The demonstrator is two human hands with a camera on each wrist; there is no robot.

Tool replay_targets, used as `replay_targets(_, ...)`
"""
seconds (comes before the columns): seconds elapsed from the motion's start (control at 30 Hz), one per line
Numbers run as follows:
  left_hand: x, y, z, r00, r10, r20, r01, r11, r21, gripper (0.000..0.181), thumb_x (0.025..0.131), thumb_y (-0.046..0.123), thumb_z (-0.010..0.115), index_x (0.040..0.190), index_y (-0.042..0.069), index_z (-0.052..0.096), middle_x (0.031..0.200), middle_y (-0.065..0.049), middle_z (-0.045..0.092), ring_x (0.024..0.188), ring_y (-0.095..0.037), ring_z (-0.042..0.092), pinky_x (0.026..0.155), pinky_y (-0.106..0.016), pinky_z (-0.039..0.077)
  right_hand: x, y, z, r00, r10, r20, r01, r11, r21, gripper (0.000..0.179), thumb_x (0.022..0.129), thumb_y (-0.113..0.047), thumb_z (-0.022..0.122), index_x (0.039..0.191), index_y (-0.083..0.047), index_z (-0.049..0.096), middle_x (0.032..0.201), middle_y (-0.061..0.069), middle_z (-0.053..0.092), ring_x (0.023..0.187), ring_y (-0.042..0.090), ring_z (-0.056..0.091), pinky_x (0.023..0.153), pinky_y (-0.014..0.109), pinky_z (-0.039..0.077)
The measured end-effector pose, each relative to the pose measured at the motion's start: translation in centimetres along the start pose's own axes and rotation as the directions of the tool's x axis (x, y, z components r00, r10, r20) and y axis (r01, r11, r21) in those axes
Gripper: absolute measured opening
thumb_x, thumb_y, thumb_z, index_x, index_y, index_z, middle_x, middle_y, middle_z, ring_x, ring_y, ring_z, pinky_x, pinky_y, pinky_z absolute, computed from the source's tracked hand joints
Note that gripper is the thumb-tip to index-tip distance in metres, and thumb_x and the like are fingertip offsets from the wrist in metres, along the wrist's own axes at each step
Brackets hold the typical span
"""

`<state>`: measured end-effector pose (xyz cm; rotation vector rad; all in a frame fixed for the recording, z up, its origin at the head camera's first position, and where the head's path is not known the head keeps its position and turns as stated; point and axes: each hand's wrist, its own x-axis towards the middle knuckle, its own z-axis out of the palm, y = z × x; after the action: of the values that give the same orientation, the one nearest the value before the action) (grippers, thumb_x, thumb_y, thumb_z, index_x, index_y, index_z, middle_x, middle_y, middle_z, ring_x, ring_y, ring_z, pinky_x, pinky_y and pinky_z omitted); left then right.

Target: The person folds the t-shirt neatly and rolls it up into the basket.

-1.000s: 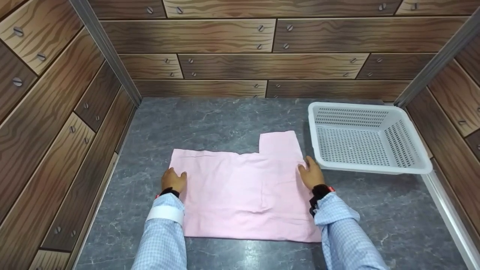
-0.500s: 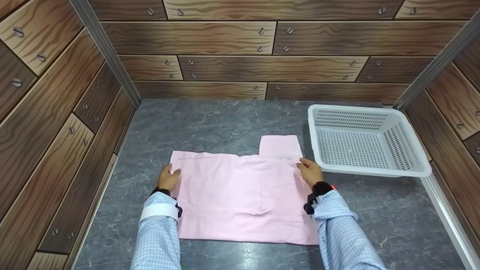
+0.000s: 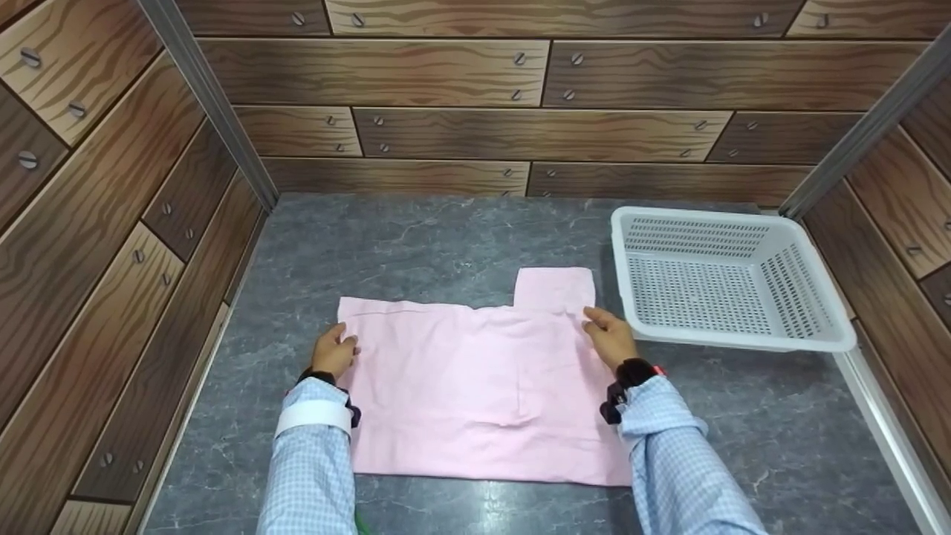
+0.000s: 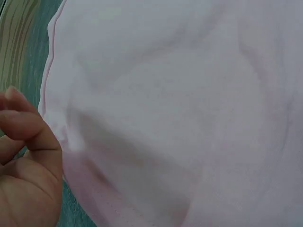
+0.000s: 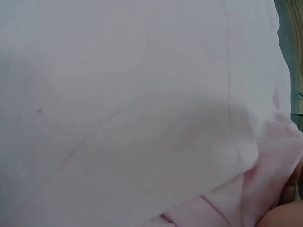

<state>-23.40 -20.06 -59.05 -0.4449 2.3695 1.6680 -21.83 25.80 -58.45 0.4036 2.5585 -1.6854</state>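
Note:
A pink folded cloth (image 3: 468,386) lies on the grey marbled surface, creased across its middle. A narrower pink flap (image 3: 553,287) sticks out past its far edge on the right. My left hand (image 3: 333,351) is at the cloth's left side, thumb over the edge; the left wrist view shows its fingers curled there, with the fabric raised and shadowed beside them. On the opposite side my right hand (image 3: 611,339) pinches the cloth near the far right corner, below the flap. In the right wrist view the fabric bunches up beside that hand, which is mostly out of frame.
A white perforated plastic basket (image 3: 732,338) stands at the back right, close to my right hand. Wood-patterned panels (image 3: 446,134) wall in the back and both sides, with grey metal posts (image 3: 215,111) at the corners.
My left hand has shifted slightly left at the cloth's edge. My right hand has moved a little inward, and its fingers now pinch the cloth's corner. The basket stays put.

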Motion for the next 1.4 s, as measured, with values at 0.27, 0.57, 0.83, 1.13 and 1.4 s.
replay_targets(0.27,-0.2,0.1,0.4,0.984,0.008,-0.176,-0.01,1.0,-0.012,0.04,0.097,0.012,0.048,0.13,-0.009,0.058,0.137,-0.026,0.055,0.132,-0.037,0.049,0.112,-0.045,0.038,-0.1,-0.6,0.4,0.989,-0.132,-0.062,0.13,0.99,-0.047,0.033,0.093,-0.003,0.053,0.122,0.006,0.065,0.129,0.024,0.062,0.124,0.032,0.057,0.101,0.029,0.045)
replay_targets(0.57,-1.2,-0.9,0.9,0.979,0.073,-0.191,-0.025,0.969,0.245,0.017,0.09,0.022,0.062,0.095,0.006,0.063,0.086,-0.008,0.062,0.083,-0.024,0.059,0.076,-0.031,0.044,-1.2,0.6,1.6,0.928,-0.368,-0.05,0.352,0.914,-0.203,0.017,0.085,-0.002,0.064,0.096,0.003,0.076,0.093,0.019,0.074,0.072,0.01,0.06,0.069,0.02,0.047)
replay_targets(0.83,-1.7,-1.1,1.2,0.988,0.097,-0.12,-0.044,0.925,0.378,0.033,0.089,0.027,0.064,0.111,0.003,0.057,0.098,-0.014,0.065,0.09,-0.03,0.061,0.086,-0.043,0.048,-1.8,1.6,2.4,0.933,-0.347,0.098,0.36,0.878,-0.314,0.015,0.085,-0.005,0.066,0.094,0.001,0.075,0.092,0.015,0.074,0.088,0.028,0.067,0.082,0.035,0.053)
replay_targets(1.13,-1.9,-1.1,1.9,0.94,0.325,-0.103,-0.247,0.858,0.449,0.043,0.088,0.017,0.067,0.128,0.005,0.06,0.116,-0.019,0.065,0.109,-0.035,0.061,0.098,-0.05,0.046,-0.7,0.4,2.5,0.987,-0.043,-0.155,0.056,0.995,0.083,0.032,0.093,-0.003,0.053,0.122,0.01,0.057,0.102,0.019,0.062,0.074,0.005,0.055,0.067,0.016,0.048)
replay_targets(1.4,-2.3,-0.8,2.5,0.917,0.391,-0.078,-0.324,0.844,0.426,0.024,0.088,0.011,0.066,0.111,0.005,0.071,0.112,-0.017,0.07,0.104,-0.033,0.066,0.096,-0.048,0.05,0.3,-0.6,2.1,0.96,0.277,0.034,-0.212,0.645,0.734,0.065,0.1,-0.006,0.04,0.156,-0.002,0.007,0.124,0.01,0.043,0.083,0.007,0.05,0.066,0.014,0.046)
